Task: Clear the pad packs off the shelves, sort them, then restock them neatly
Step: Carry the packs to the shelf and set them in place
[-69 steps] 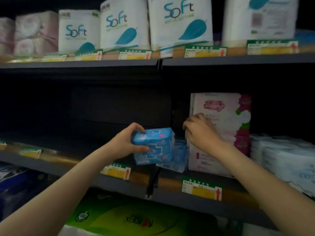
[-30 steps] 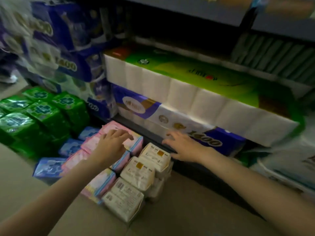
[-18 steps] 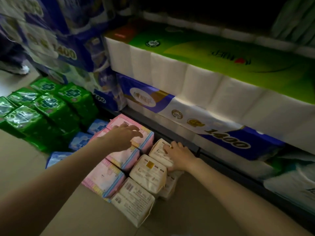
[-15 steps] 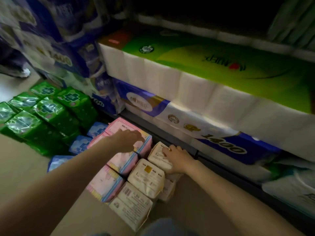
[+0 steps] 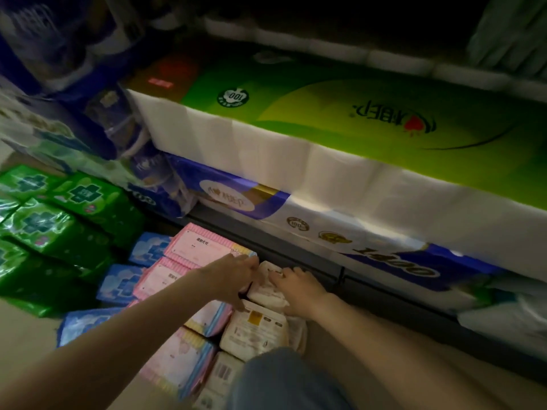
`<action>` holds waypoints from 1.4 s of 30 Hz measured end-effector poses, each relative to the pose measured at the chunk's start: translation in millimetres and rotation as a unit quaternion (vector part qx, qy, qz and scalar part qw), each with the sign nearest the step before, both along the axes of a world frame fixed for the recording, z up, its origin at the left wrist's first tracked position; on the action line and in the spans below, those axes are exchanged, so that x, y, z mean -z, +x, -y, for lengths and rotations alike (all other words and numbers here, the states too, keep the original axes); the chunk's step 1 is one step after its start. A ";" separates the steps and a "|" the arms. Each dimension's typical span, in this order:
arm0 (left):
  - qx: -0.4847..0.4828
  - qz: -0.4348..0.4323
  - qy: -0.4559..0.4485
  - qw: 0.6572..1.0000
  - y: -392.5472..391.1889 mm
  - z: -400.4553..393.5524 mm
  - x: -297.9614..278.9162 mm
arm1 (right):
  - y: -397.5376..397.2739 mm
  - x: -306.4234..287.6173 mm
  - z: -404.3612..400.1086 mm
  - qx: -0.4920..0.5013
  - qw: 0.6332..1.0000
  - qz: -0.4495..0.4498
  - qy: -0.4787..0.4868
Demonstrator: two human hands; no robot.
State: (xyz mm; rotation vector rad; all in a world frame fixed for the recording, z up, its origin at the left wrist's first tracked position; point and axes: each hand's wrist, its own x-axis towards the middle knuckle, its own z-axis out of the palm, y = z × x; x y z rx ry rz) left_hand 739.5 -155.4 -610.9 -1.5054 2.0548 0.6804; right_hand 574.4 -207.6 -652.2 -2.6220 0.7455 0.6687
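Sorted pad packs lie in rows on the floor in front of the bottom shelf. Cream packs sit on the right; the farthest cream pack (image 5: pixel 266 291) is held between both hands. My left hand (image 5: pixel 236 279) grips its left side and my right hand (image 5: pixel 300 288) curls over its right side. A second cream pack (image 5: pixel 257 327) lies just nearer and a third (image 5: pixel 222 374) nearer still. Pink packs (image 5: pixel 201 247) form the row to the left, then blue packs (image 5: pixel 118 284), then green packs (image 5: pixel 85 196) at the far left.
Big toilet-roll packs fill the bottom shelf, a green-topped one (image 5: pixel 355 128) stacked on a blue and white one (image 5: pixel 296 214). The dark shelf base (image 5: pixel 310 261) runs right behind the pads. My knee in jeans (image 5: pixel 284 380) is at the bottom; bare floor lies at the right.
I turned from the upper shelf, where my left hand held a blue pack, down to the floor. My left hand crossed from the pink packs to the far cream pack, joining my right hand.
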 end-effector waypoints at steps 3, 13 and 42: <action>0.025 -0.029 0.004 0.999 7.9 2.9 -1.4 | -2.2 -9.3 7.1 0.007 0.999 -0.013 0.032; 0.158 0.015 -0.017 0.987 3.5 -16.5 -0.8 | -44.8 -84.1 -3.1 0.228 0.969 0.043 0.082; 0.100 -0.280 0.126 0.946 36.1 31.6 -223.9 | -48.7 -354.3 -34.1 0.277 0.949 0.083 -0.121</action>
